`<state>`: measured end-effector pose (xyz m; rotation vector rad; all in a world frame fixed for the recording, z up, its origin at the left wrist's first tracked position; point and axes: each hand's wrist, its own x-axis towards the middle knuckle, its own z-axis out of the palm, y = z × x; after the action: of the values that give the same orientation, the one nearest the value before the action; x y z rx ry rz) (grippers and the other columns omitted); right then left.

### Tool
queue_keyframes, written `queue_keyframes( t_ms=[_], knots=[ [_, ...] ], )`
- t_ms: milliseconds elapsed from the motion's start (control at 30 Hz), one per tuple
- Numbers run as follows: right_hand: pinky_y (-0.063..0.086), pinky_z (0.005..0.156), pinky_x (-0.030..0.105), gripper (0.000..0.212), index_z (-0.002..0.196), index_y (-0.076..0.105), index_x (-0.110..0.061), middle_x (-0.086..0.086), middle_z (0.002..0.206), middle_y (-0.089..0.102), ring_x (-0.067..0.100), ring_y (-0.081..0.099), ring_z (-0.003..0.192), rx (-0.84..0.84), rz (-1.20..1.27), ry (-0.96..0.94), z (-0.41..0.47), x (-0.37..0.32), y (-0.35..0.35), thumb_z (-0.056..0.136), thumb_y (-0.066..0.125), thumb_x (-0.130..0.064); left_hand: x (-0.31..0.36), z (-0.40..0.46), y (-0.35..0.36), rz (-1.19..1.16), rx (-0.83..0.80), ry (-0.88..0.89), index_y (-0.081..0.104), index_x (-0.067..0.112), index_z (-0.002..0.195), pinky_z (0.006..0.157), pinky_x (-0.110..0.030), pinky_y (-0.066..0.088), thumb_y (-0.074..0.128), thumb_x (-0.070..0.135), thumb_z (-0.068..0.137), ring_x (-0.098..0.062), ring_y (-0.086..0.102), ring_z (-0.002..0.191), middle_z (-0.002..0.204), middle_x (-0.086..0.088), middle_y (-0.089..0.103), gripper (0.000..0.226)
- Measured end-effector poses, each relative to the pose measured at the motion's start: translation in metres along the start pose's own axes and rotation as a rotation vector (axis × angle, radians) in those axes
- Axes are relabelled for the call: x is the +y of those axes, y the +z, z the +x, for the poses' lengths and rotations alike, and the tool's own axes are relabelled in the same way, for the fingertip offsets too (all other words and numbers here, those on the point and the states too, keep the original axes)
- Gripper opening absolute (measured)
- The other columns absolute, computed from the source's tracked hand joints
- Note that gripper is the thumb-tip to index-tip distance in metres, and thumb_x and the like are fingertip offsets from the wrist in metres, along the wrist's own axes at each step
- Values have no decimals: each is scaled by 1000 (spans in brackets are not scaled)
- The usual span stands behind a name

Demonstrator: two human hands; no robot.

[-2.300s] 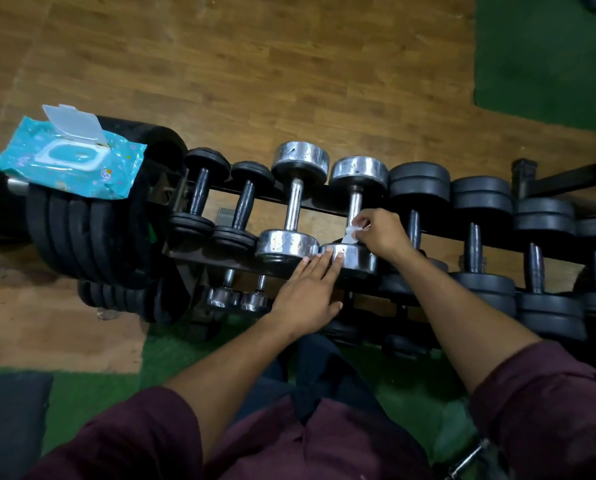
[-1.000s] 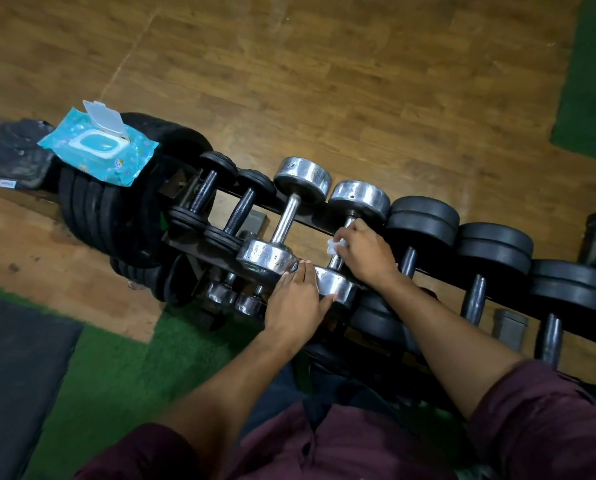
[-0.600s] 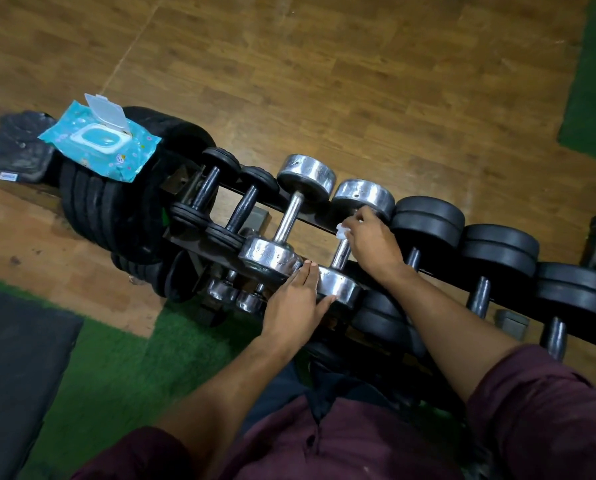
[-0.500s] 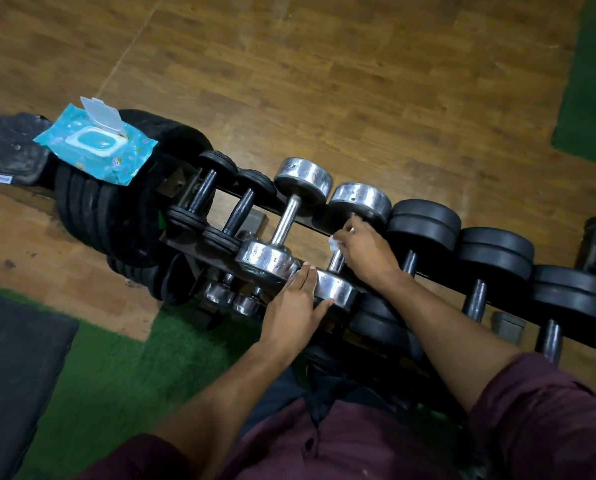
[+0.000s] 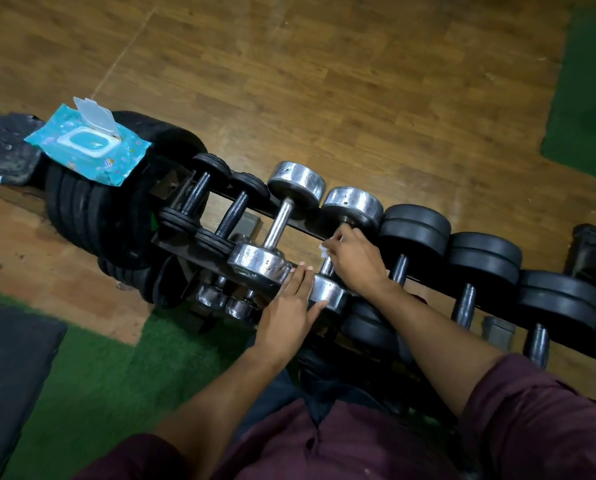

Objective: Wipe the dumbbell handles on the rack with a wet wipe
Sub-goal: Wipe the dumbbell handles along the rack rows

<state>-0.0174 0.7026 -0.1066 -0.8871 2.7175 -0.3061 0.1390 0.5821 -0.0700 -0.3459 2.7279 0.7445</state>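
Head view: the rack (image 5: 300, 228) runs diagonally from upper left to lower right, dumbbells packed side by side, little gap between heads. Open wood floor (image 5: 324, 81) lies beyond the rack's far rail; green turf (image 5: 99, 375) sits on the near side by the person's legs.

Right hand (image 5: 355, 256) has its fingers curled round the handle of the second chrome dumbbell (image 5: 353, 206), pinching a white wet wipe (image 5: 324, 250) against the handle, near its far head. Left hand (image 5: 289, 308) lies flat with straight fingers pressed on that dumbbell's near chrome head, fingertips touching the near head of the first chrome dumbbell (image 5: 279, 223) just beside it.

Black dumbbell (image 5: 414, 225) crowds the right hand's right side, touching or nearly so; more black ones continue right. Two small black dumbbells (image 5: 217, 202) sit left of the chrome pair. Stacked black weight plates (image 5: 92, 209) block the rack's left end; a blue wipes pack (image 5: 88, 145), lid flipped open, rests on top of them. Lower tier holds small chrome dumbbells (image 5: 220, 299), partly hidden.
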Motion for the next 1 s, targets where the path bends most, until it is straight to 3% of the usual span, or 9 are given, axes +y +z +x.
queue_keyframes(
  t_ms=[100,200,267,400,500,633,800,1000],
  knots=[
    [56,71,41,28,124,64,-33,-3,118,48,21,49,109,-28,56,24,0,7,-4,100,50,-33,-4,-5,9,5,-11,57,0,25,164,123,-32,26,35,50,107,-10,-7,156,171,7,-8,71],
    [54,72,41,35,134,56,-35,0,121,47,24,50,115,16,54,145,6,12,-8,100,51,-26,-8,-16,17,103,-29,143,-7,23,163,127,-38,15,37,48,108,-16,-18,156,170,3,-18,75],
    [50,68,38,38,134,54,-31,2,120,46,27,51,112,1,14,132,7,10,-7,98,52,-22,-10,-22,20,178,-33,191,-5,21,163,127,-42,16,39,47,107,-20,-20,155,170,0,-20,77],
    [40,54,32,30,126,58,-29,1,113,45,23,49,100,-53,-138,-101,1,9,-2,96,56,-24,-6,-25,23,206,-43,177,-4,22,164,127,-44,16,40,51,105,-22,-21,155,169,-1,-20,79],
    [48,60,35,26,124,57,-26,4,113,47,28,55,100,-21,-31,2,9,16,-4,99,52,-25,-4,-23,22,204,-56,164,-4,23,164,128,-42,12,39,54,105,-22,-22,155,169,0,-23,79],
    [44,59,33,28,120,60,-23,6,109,47,30,57,97,33,-14,110,13,12,-2,94,58,-14,-8,-24,22,215,-70,167,-6,25,163,126,-43,17,41,54,104,-21,-20,155,168,3,-25,81],
    [50,54,35,32,125,61,-29,2,109,46,26,53,95,-38,-111,-131,-2,13,-4,94,58,-19,-7,-25,22,210,-80,161,-9,26,163,126,-43,21,44,53,103,-20,-21,155,167,4,-28,84],
    [48,61,34,41,129,57,-23,6,112,47,30,59,95,56,32,123,11,12,0,91,59,-8,-7,-24,21,242,-84,170,-8,24,163,127,-44,18,42,55,103,-22,-21,155,167,0,-27,84]
  ],
)
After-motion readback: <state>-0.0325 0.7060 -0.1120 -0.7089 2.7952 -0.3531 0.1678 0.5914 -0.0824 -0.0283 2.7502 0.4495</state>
